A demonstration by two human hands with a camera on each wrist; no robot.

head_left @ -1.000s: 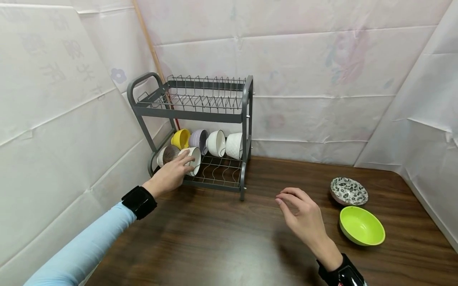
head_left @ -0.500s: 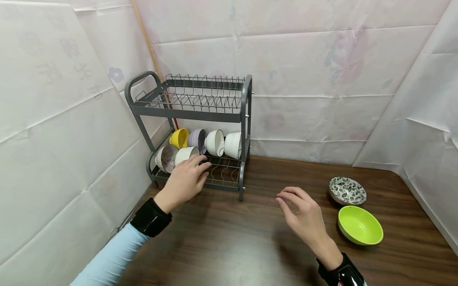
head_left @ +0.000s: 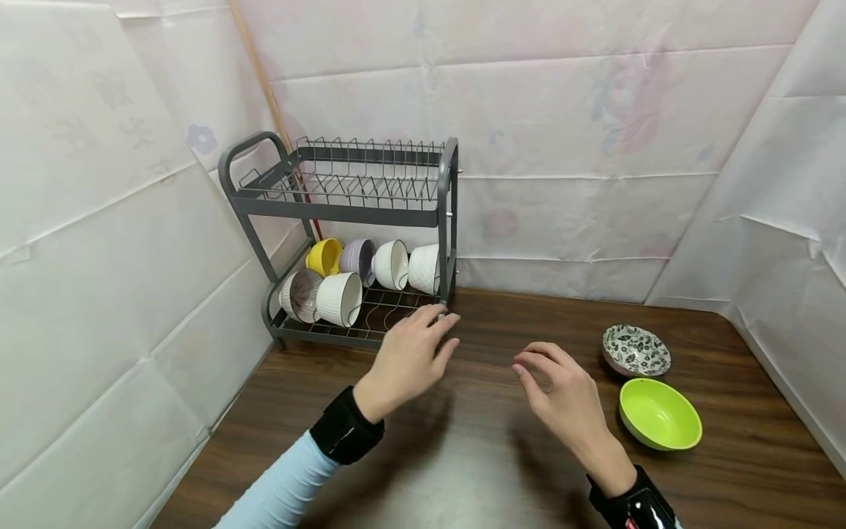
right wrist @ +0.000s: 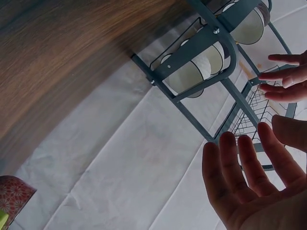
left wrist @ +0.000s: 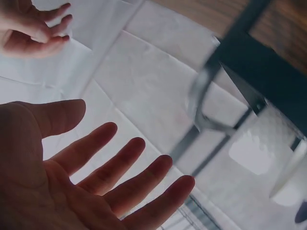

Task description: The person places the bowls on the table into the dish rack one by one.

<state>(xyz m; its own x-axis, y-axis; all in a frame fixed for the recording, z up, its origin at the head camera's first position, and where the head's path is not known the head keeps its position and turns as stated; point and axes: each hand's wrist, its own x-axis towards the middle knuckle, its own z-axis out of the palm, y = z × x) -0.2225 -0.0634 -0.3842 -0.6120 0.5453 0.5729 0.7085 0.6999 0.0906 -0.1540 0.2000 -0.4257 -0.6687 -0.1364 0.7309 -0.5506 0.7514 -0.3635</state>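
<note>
My left hand [head_left: 410, 360] hovers over the table in front of the dish rack's right end, fingers spread and nothing held; the left wrist view shows its bare palm [left wrist: 62, 191]. My right hand [head_left: 562, 393] hangs above the table to the right, fingers loosely bent and holding nothing. On the lower shelf of the grey dish rack [head_left: 337, 211], a white ribbed bowl [head_left: 338, 299] leans beside a brownish ribbed bowl [head_left: 300, 295]. Behind them sit a yellow bowl [head_left: 323, 257], a purple bowl [head_left: 357, 261], a white bowl [head_left: 390, 264] and a white textured bowl [head_left: 424, 268].
A patterned black-and-white bowl [head_left: 636, 350] and a lime green bowl [head_left: 660, 414] stand on the brown wooden table [head_left: 502, 316] at the right. White sheeting [head_left: 548, 147] encloses the back and sides. A wooden pole [head_left: 261, 70] leans behind the rack.
My left hand has left the white ribbed bowl in the front row and moved right and toward me. The right hand stays nearly still. The view has shifted slightly.
</note>
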